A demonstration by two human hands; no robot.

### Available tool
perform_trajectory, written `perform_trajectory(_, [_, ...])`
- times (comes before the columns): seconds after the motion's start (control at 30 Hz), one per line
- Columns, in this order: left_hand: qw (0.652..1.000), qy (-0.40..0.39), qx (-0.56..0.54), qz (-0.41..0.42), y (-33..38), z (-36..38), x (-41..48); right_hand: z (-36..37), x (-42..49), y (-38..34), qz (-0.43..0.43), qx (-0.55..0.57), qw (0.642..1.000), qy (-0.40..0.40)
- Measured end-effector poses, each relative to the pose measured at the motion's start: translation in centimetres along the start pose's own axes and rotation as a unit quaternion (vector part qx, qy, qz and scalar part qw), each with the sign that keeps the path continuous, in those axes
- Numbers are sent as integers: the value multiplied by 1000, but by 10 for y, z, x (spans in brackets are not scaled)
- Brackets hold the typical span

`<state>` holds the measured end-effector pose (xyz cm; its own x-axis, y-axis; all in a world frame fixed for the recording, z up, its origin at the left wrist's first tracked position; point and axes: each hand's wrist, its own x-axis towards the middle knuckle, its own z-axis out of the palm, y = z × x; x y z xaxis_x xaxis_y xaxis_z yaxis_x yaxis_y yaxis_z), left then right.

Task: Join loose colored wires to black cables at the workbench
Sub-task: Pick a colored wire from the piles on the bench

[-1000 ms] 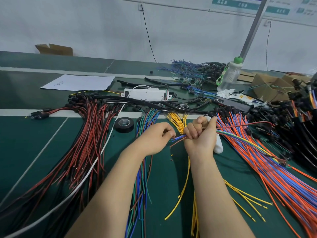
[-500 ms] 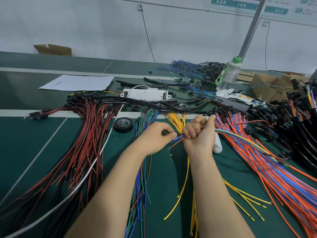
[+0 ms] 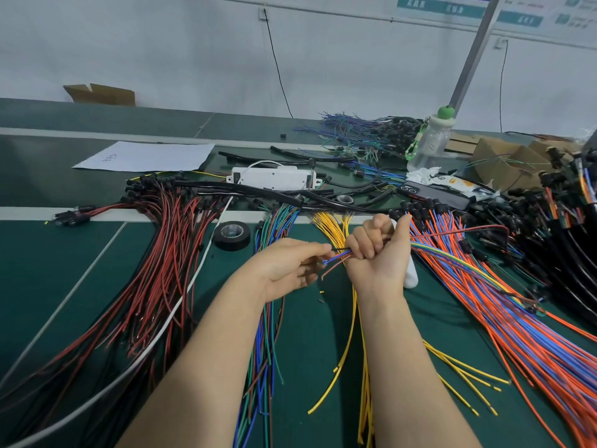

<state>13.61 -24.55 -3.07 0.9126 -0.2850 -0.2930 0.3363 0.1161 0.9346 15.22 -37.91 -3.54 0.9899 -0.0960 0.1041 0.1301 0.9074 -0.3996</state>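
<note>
The bundle of coloured wires (image 3: 337, 255) sits just above the green workbench (image 3: 64, 286) at mid-view. Its short free ends poke out at nine o'clock from the right hand (image 3: 378, 253), which is clenched round it in a fist. The rest trails off toward four o'clock across the orange and blue wire pile (image 3: 504, 321). The left hand (image 3: 287, 270) pinches those ends between thumb and fingertips (image 3: 324, 250), seemingly evening or sorting them before a join; whether any end is stripped is too small to tell

Yellow wires (image 3: 347, 344) run under the right wrist toward six o'clock, and green and blue wires (image 3: 268, 344) lie beneath the left forearm. A roll of black tape (image 3: 232, 236) lies at ten o'clock from the hands, and black cables (image 3: 568, 286) are heaped at three o'clock

The likeliest trouble is a strand slipping from the pinch, leaving the ends uneven. The trailing length may also snag in the orange pile if pulled sharply. A thin red wire (image 3: 468, 228) loops free toward two o'clock and could catch on the black connectors there. Loose yellow strands below might be gathered in by mistake
</note>
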Motion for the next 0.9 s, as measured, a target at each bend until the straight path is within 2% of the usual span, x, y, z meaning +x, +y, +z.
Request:
perform_trajectory(0.33, [996,-22,-49,-65,1,-3,0,2,-2,-1,6,-4,1000,-18])
perform_trajectory(0.57, [999,-17,-11,-43,0,-1,-1,2,-1,-1,7,-9,1000,-27])
perform_trajectory(0.9, [999,-11,-26,-41,0,1,-1,1,0,-2,7,-20,999,-32])
